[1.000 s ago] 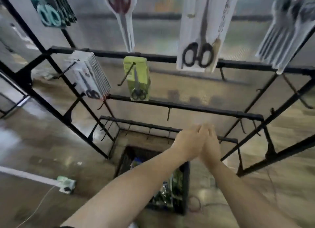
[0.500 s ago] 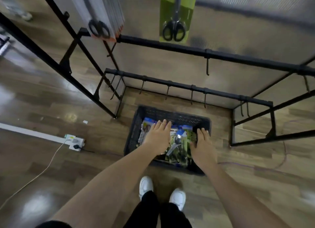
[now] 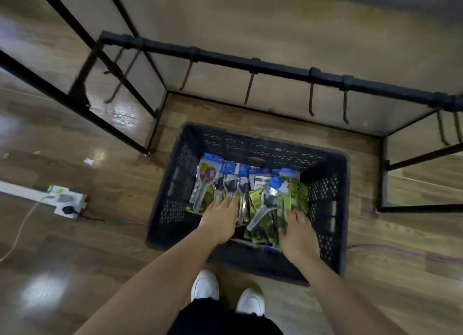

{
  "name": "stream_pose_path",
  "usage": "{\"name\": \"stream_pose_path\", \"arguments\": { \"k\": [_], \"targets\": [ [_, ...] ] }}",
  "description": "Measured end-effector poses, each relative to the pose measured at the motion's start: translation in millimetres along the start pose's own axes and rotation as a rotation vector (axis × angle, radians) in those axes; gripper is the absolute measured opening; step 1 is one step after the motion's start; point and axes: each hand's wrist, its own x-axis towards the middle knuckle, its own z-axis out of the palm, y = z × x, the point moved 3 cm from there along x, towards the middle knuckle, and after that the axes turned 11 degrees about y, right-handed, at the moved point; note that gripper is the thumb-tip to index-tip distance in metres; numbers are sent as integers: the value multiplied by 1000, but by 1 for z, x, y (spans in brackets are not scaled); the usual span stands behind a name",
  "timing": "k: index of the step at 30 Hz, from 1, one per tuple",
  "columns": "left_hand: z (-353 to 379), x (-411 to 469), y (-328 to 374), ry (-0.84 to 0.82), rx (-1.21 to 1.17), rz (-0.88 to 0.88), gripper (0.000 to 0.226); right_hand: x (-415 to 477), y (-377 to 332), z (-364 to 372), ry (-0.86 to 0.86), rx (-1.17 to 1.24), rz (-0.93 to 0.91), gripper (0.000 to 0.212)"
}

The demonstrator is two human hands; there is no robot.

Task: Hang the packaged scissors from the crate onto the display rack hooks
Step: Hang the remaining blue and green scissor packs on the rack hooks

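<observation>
Currently left hand [image 3: 220,219] flat, fingers [image 3: 231,201] straight, resting on packaged scissors [image 3: 209,175] heaped inside black crate [image 3: 250,144]. Right hand [image 3: 298,234] among green packs [image 3: 297,192] at crate's right side, fingertips dipped in; cannot tell whether gripping. Display rack hooks [image 3: 249,89] just beyond crate's far wall.

A black plastic crate [image 3: 335,204] with perforated walls sat open-topped on the floor, just in front of the lowest bar of the black rack [image 3: 275,70]. It held a loose heap of packaged scissors [image 3: 258,184], with clear packs under blue header cards leaning at the far side and green card packs jumbled nearer and to the right. Thin black hooks [image 3: 249,89] stuck out in a spaced row from that bar.
</observation>
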Motion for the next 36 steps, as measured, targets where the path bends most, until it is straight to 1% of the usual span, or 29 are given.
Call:
{"name": "stream_pose_path", "arguments": {
  "k": [5, 8, 10, 12, 16, 18, 21, 24, 26, 29, 32, 34, 36],
  "targets": [
    [79, 104, 0, 29, -73, -44, 55, 91, 15, 72, 68, -206, -137, 48],
    [122, 155, 6, 31, -44, -35, 60, 132, 25, 102, 83, -294, -136, 49],
    [143, 182, 12, 33, -1, -20, 63, 152, 33, 120, 81, -309, -126, 48],
    [156, 202, 17, 60, 2, -37, 57, 164, 42, 134, 87, -306, -111, 44],
    [171, 223, 14, 201, -66, -88, 39, 173, 52, 149, 149, -315, -90, 40],
    [172, 226, 12, 243, -77, -101, 29, 171, 54, 150, 171, -295, -56, 39],
    [162, 223, 9, 264, -20, -91, 24, 165, 55, 146, 155, -205, 34, 34],
    [146, 212, 8, 256, 72, -69, 22, 158, 52, 130, 149, -116, 102, 20],
    [129, 197, 5, 249, 93, -56, 19, 146, 50, 116, 151, -68, 78, 15],
    [98, 163, 0, 213, 16, -68, 18, 111, 46, 87, 152, 39, 51, 11],
    [53, 117, 4, 174, -31, -45, 20, 67, 34, 42, 173, 141, 32, 14],
    [14, 85, 12, 154, 6, -8, 22, 38, 19, 1, 200, 189, 15, 20],
    [-32, 51, 23, 139, 83, 20, 20, 13, 1, -43, 222, 164, -20, 18]
  ]
}}
